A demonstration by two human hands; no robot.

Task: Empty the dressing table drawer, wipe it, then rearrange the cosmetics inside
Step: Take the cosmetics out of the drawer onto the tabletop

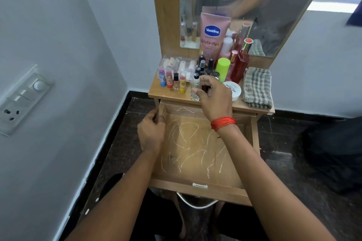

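The wooden drawer (197,187) is pulled out and holds no cosmetics; white scribble marks cover its floor. My left hand (151,131) grips the drawer's left wall near the back. My right hand (213,98), with red thread at the wrist, hovers at the front of the tabletop (172,97), fingers curled around a small dark bottle (204,88) beside a clear glass bottle (195,87). Lip balms (169,79), nail polish bottles (203,64), a pink Vaseline tube (212,33), a green-capped bottle (223,66), red perfume bottles (240,64) and a white jar (234,89) crowd the top.
A folded checked cloth (257,88) lies at the right end of the tabletop. A clear packet of tubes (180,63) sits at the back left. The mirror (274,6) stands behind. A wall with a switch panel (19,100) is close on the left; dark floor surrounds the table.
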